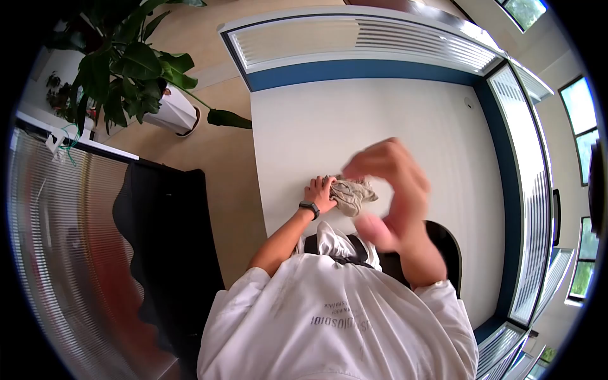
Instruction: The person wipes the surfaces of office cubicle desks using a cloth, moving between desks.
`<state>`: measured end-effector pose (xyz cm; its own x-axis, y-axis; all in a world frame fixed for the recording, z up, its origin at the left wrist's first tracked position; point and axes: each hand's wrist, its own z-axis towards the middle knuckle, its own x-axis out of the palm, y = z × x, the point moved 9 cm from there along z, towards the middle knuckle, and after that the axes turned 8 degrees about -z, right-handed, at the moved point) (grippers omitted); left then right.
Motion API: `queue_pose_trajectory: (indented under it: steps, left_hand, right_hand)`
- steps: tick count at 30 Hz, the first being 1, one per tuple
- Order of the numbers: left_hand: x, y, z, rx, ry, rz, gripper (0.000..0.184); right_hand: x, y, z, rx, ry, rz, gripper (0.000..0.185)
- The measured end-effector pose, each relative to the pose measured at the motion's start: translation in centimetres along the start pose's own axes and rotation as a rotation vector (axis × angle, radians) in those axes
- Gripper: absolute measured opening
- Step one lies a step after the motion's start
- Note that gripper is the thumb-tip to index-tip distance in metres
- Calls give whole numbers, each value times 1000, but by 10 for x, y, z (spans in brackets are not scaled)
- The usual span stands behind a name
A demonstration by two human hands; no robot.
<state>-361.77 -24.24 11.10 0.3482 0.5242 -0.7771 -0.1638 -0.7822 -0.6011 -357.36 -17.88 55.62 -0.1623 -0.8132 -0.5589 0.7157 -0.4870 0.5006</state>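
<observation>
A crumpled beige cloth (350, 197) lies bunched on the white desk (304, 126), close to its front edge. My left hand (322, 194), with a dark watch on the wrist, grips the left end of this cloth. Raised nearer the camera, my right hand (405, 190) is smeared by motion. Its fingers curve away from the thumb, leaving a wide gap with nothing seen in it. It covers part of the desk just right of the cloth.
Low partitions with blue bases (367, 69) border the desk's back and right. A potted plant (174, 111) stands on the floor at the left, one leaf reaching the desk's edge. A black cabinet-like surface (171, 247) is left of me. A dark chair (446, 247) shows behind my right arm.
</observation>
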Motion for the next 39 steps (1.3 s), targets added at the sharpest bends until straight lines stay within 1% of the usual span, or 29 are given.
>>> queue_pose_trajectory:
  steps: [2,3,5,8,15,24,27,29,31,33,35,36,39]
  left_hand:
    - [-3,-3,-1,-1,30,0,64]
    - [-3,-3,-1,-5,26,-6,64]
    - [-4,-3,0,4,21,-11,63]
    - [-4,-2,1,-11,26,-6,65]
    - [-3,0,2,11,1,7,65]
    - [-7,-3,1,22,10,-16,66]
    - [-3,-1,1,11,19,-18,66]
    - [-2,0,1,18,16,-19,66]
    - [0,-1,1,26,2,-25,66]
    - [2,3,1,-1,35,-4,66]
    - [-3,0,1,5,27,-6,66]
    - [-4,0,1,7,24,-7,65]
    - [-5,-3,0,6,38,-10,65]
  right_hand:
    - [-41,51,10,-230,-42,14,49]
    - [-56,67,11,-301,-47,29,48]
    - [-76,83,10,-360,-53,40,45]
    - [-86,87,9,-350,-54,23,42]
    - [-82,87,14,-348,-71,13,36]
    - [-115,103,9,-356,-205,7,35]
    - [-128,107,8,-325,-250,-4,36]
    - [-118,115,14,-696,104,46,29]
    - [-102,127,0,-887,295,68,30]
    - [-108,122,-4,-495,-296,-10,29]
    - [-124,109,-11,-276,-579,-38,31]
    - [-118,110,-2,-275,-477,-104,31]
    - [-119,106,-4,-336,-500,-99,30]
